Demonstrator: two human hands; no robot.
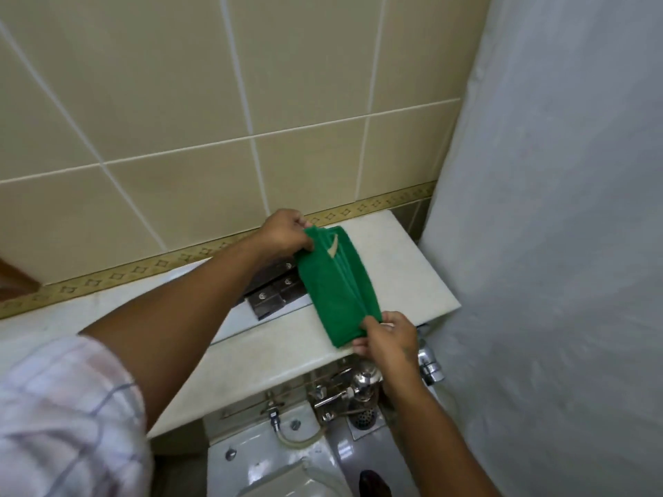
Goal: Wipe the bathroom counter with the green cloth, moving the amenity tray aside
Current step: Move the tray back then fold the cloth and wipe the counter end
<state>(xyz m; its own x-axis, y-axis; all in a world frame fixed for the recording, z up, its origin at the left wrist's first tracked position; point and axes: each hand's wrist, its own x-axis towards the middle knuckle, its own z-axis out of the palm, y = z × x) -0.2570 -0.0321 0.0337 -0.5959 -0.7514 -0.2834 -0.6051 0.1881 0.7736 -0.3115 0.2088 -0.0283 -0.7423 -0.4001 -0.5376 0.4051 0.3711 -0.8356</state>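
A green cloth [335, 281], folded lengthwise into a long strip, is stretched between both hands just above the cream counter [258, 356]. My left hand [285, 233] pinches its far end near the tiled wall. My right hand [389, 340] grips its near end at the counter's front edge. To the left of the cloth lies the amenity tray [233, 322], white and flat, holding dark boxed items [274, 294]; my left forearm hides much of it.
A pale shower curtain [545, 245] hangs close on the right. Beige wall tiles with a gold patterned border [143, 269] back the counter. Below the counter edge are chrome valves [358, 385], a floor drain [364, 419] and the white toilet [272, 457].
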